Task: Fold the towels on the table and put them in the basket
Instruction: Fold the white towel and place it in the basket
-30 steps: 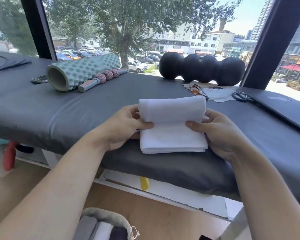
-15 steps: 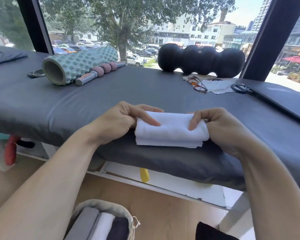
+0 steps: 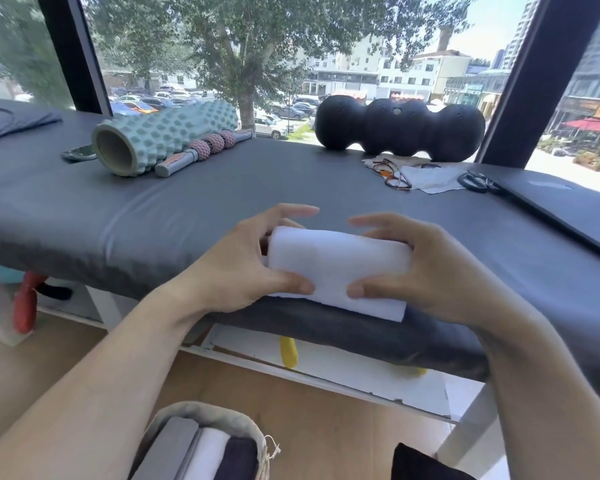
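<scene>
In the head view we see one folded white towel (image 3: 336, 268) held between two hands at the near edge of the dark padded table (image 3: 222, 202). The left hand (image 3: 236, 268) grips the towel's left end: its thumb presses on the front face near the lower edge, and its fingers curl round the far side, with the index finger lifted and extended above the towel. The right hand (image 3: 426, 271) grips the right end in the same way, thumb on the front face and fingers reaching over the top and behind. The two thumbs nearly meet at the towel's lower middle. We cannot tell whether the towel's bottom edge rests on the table or hangs just clear of it.

One basket (image 3: 201, 445) sits on the floor below the left forearm, and we count three folded pieces in it side by side: one grey, one white, one dark.

On the far side of the table we count one pale green foam roller (image 3: 163, 136), one massage stick (image 3: 205, 152) just beside it, one black peanut roller (image 3: 399, 129) by the window, one pair of glasses (image 3: 394, 174) and one pair of scissors (image 3: 475, 181).
</scene>
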Motion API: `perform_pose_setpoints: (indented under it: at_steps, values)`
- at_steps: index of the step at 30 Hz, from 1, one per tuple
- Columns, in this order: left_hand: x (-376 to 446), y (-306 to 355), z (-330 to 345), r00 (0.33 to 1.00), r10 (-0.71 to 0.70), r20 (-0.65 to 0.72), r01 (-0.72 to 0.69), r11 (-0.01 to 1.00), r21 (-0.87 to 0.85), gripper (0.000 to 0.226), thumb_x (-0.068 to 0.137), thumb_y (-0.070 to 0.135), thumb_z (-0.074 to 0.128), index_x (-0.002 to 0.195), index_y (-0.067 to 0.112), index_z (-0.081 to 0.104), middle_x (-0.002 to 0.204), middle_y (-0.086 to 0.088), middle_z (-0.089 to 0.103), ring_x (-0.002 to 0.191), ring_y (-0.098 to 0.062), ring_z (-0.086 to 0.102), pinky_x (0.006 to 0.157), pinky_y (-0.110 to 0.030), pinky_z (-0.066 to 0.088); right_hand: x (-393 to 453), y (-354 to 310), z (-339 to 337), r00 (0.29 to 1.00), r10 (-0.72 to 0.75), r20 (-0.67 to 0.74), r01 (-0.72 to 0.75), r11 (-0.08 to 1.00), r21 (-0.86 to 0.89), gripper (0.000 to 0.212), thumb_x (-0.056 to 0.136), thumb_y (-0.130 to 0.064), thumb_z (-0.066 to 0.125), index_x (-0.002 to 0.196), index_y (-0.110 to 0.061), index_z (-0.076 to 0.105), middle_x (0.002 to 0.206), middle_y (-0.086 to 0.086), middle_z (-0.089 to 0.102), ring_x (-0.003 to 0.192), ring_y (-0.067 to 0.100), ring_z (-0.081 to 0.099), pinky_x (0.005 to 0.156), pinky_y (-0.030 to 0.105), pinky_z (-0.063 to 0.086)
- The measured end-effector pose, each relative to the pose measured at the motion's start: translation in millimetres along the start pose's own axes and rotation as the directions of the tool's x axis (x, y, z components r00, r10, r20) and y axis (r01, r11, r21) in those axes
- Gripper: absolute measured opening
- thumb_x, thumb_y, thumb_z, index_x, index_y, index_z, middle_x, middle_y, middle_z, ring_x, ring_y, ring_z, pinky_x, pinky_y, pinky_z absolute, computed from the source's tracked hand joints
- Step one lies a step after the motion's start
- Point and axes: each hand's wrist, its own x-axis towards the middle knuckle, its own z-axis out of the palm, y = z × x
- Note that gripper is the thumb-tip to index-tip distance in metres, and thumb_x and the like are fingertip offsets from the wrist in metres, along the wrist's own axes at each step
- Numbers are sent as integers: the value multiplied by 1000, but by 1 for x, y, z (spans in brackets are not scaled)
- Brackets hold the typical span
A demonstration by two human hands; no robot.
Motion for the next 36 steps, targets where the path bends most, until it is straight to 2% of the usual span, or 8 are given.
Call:
perform_pose_setpoints:
  at_steps: [3, 9, 18, 25, 28, 31, 33, 36]
  values:
    - [3, 4, 0, 983, 93, -155, -79, 992, 97, 74, 69, 18, 91, 130, 44, 57, 119, 20, 63, 105, 2, 60, 78, -4, 44, 3, -10, 8, 980, -107, -170, 85, 987, -134, 60, 66, -28, 91, 116, -46, 65, 112, -23, 67, 103, 1, 59, 87, 21, 46]
    - [8, -9, 6, 992, 20, -128, -6, 994, 107, 74, 66, 32, 93, 129, 45, 56, 122, 24, 60, 106, 7, 58, 79, -7, 46, 12, 1, 15, 989, -90, -113, 71, 984, -161, 65, 67, -31, 89, 122, -48, 60, 114, -29, 62, 103, -8, 53, 80, 0, 36]
    - [15, -12, 3, 992, -70, -109, 72, 997, 16, 40, 73, 38, 86, 106, 27, 68, 99, 9, 74, 93, -10, 68, 80, -32, 56, 17, 15, 16, 992, 20, -127, -19, 1000, 5, 50, 73, -35, 87, 114, -40, 59, 101, -21, 64, 93, -1, 61, 75, 20, 47]
    - [25, -8, 10, 937, -247, -247, 276, 957, 90, 38, 92, 61, 56, 107, 27, 61, 101, 9, 68, 95, -9, 62, 76, -22, 46, 23, 9, 23, 965, 210, -158, -193, 974, 117, 45, 91, -49, 65, 132, -43, 47, 117, -12, 55, 105, 9, 53, 81, 24, 41]
    - [33, -13, 17, 880, -233, -413, 363, 891, 273, 45, 87, 66, 57, 112, 29, 61, 111, 7, 65, 108, -20, 59, 98, -43, 45, 31, 5, 28, 936, 272, -222, -287, 957, -39, 48, 95, -55, 55, 140, -40, 45, 133, -8, 48, 119, 13, 46, 96, 32, 38]
    - [33, -9, 27, 858, -15, -514, 218, 916, 338, 40, 95, 44, 60, 131, 26, 60, 134, 2, 59, 128, -22, 50, 111, -38, 36, 34, 1, 30, 926, 257, -276, -337, 892, -302, 57, 99, -57, 45, 151, -37, 36, 153, -6, 37, 140, 21, 33, 113, 38, 23]
    - [34, -4, 38, 872, 206, -443, 65, 849, 524, 36, 101, 32, 48, 133, 22, 62, 141, 2, 59, 136, -22, 47, 118, -41, 25, 34, 0, 35, 955, 145, -258, -249, 864, -438, 50, 105, -47, 37, 154, -34, 36, 163, -7, 29, 151, 20, 19, 119, 38, 13]
    - [31, 3, 51, 949, 144, -279, 67, 775, 628, 55, 101, 38, 25, 146, 21, 51, 153, 3, 47, 149, -20, 30, 125, -44, 10, 32, 1, 44, 982, -28, -185, -80, 830, -553, 47, 109, -34, 27, 154, -24, 38, 163, -6, 31, 155, 17, 12, 126, 36, 3]
